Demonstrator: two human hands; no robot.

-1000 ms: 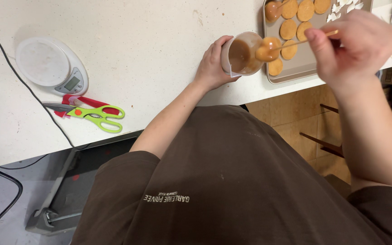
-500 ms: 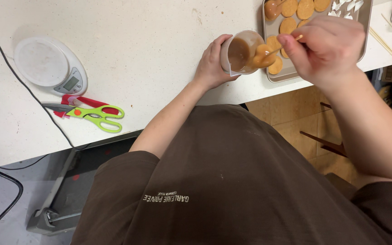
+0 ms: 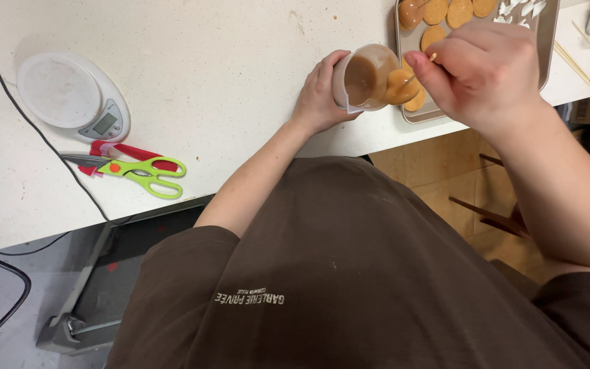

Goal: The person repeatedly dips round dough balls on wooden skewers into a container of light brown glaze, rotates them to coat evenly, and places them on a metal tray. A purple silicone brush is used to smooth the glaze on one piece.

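Head view: a tilted cup (image 3: 367, 78) of caramel-coloured liquid is gripped by the left hand (image 3: 319, 96) at the baking tray (image 3: 548, 34) edge, mouth toward the biscuits, while a thin wooden skewer (image 3: 418, 72) is pinched in the closed right hand (image 3: 486, 72), bringing a coated biscuit (image 3: 401, 85) clear of the cup.

**Cup tilted over baking tray**

Left hand (image 3: 319, 92) grips a clear cup (image 3: 363, 76) of brown liquid, tipped toward the metal tray (image 3: 548, 41) of round tan discs (image 3: 436, 11). Right hand (image 3: 486, 68) pinches a thin stick (image 3: 418, 72) at the cup's mouth. On the white worktop (image 3: 227, 61): round scale (image 3: 69, 96), green scissors (image 3: 146, 175), black cable (image 3: 49, 147).
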